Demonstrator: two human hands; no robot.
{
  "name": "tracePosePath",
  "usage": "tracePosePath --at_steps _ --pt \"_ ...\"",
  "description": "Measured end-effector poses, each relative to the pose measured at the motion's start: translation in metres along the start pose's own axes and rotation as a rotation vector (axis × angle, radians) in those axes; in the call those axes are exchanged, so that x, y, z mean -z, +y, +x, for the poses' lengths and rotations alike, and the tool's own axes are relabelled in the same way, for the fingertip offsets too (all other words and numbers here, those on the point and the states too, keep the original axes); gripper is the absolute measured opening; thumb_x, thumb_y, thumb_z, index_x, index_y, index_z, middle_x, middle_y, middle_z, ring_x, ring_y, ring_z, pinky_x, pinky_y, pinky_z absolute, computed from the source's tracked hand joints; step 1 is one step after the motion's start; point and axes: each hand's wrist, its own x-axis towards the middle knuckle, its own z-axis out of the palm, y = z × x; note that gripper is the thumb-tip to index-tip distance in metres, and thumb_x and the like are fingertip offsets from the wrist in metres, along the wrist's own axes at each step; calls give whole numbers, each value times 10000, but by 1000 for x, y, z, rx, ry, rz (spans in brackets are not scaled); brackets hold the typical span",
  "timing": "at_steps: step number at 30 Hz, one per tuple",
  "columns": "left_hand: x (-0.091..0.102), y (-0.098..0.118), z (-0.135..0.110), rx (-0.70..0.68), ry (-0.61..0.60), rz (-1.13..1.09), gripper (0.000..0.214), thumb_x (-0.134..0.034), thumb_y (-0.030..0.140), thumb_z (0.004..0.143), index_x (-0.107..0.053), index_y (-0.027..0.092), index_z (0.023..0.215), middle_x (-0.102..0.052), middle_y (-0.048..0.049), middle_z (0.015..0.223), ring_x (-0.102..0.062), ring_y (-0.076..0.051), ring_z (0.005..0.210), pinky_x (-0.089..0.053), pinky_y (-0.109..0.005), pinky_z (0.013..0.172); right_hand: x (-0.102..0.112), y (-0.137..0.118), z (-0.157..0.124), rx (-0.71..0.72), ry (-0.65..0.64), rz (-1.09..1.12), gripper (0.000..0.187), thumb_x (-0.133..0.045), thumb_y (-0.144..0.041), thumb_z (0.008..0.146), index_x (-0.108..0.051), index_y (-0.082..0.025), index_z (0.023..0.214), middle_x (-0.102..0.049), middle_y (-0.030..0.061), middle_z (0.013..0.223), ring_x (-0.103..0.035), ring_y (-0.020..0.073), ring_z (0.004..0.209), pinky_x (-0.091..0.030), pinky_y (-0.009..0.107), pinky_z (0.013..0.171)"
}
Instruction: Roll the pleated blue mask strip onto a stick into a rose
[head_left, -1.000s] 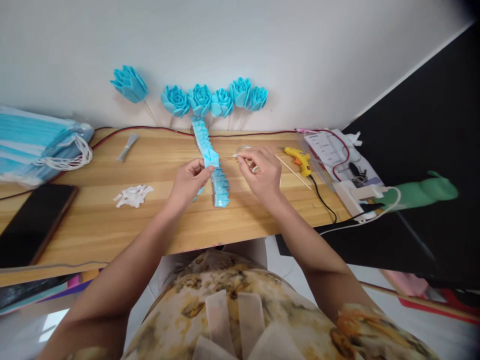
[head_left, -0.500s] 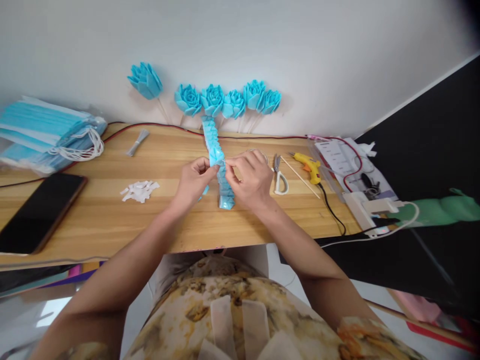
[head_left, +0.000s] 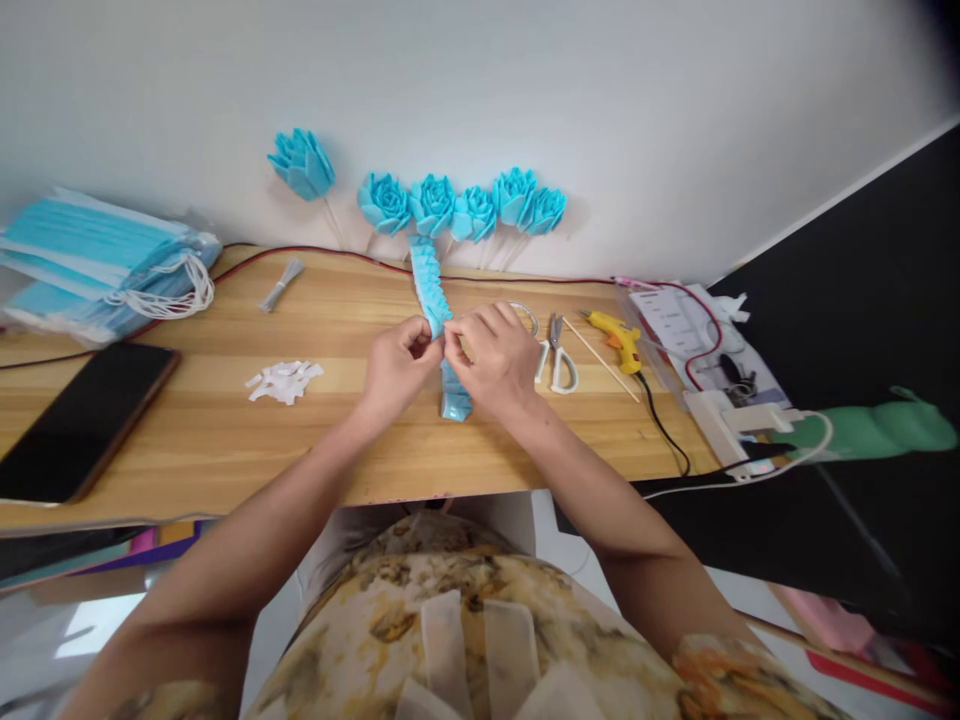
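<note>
Right hand (head_left: 491, 352) has moved inward, fingertips together, beside left hand (head_left: 399, 364) pinching a glossy, pleated blue strip (head_left: 427, 282).

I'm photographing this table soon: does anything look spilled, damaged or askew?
One oddity: the leftmost flower leans left, apart from the other five flowers. Nothing looks spilled; the white scraps lie heaped. The blue strip shows no clear damage, though the left hand and right hand hide part.
</note>
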Motion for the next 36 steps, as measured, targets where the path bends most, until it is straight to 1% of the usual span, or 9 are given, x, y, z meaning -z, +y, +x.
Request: tracePosePath --at_steps 5,12,15,18,22,24,29,33,36 --pt "0 -2 0 -54 -1 36 206 -613 181 793 -490 194 629 -412 58 596 -365 -93 569 -282 -249 564 4 0 2 -6 -79 46 302 -504 -185 1029 -723 -219 825 -709 59 824 -591 222 848 -430 369 724" --pt "3 -1 1 -12 -16 -56 236 -681 331 794 -557 190 650 -467 43 614 -392 -98 588 -309 -247 573 21 6 8 -36 -280 273 284 -553 -199 954 -780 -207 1125 -761 87 1045 -637 251 986 -493 409 868" --pt "5 3 2 53 -54 -157 275 -748 413 786 -613 188 703 -492 42 628 -388 -95 576 -307 -244 553 25 20 12 -167 -209 426 305 -518 -236 989 -756 -228 1179 -746 67 1035 -648 225 974 -508 394 893" --pt "6 6 3 97 -100 -238 296 -773 420 784 -608 192 692 -471 50 585 -360 -88 533 -282 -243 519 21 34 13 -357 -171 625 314 -522 -270 991 -708 -241 1241 -725 31 976 -643 188 882 -524 357 832" --pt "5 6 2 138 -137 -274 310 -796 418 765 -601 195 674 -456 52 552 -353 -86 518 -273 -239 504 5 38 7 -528 -350 1016 396 -623 -388 935 -674 -229 1294 -719 28 1023 -656 175 903 -529 308 753" --pt "5 6 1 148 -151 -271 320 -809 435 754 -611 195 681 -460 50 558 -357 -87 523 -275 -239 506 -5 35 4 -568 -393 1127 452 -671 -396 890 -664 -233 1312 -707 16 1001 -646 166 884 -524 297 743" --pt "6 10 2 172 -229 -246 335 -850 451 716 -640 190 702 -519 40 614 -398 -93 568 -332 -242 548 -15 33 2 -568 -371 1150 459 -675 -304 840 -662 -238 1294 -656 -15 890 -598 147 795 -492 292 710" --pt "9 12 6 209 -207 -267 343 -882 428 670 -704 189 839 -630 11 736 -518 -123 680 -424 -248 647 -13 39 1 -527 -384 1102 457 -648 -282 849 -656 -240 1304 -652 -10 911 -595 151 809 -492 301 724" --pt "10 12 8 247 -176 -279 346 -854 462 680 -702 193 835 -651 3 763 -530 -129 689 -444 -253 656 -14 39 -3 -520 -389 1092 464 -638 -267 845 -656 -239 1308 -650 -10 918 -598 152 817 -496 300 734"
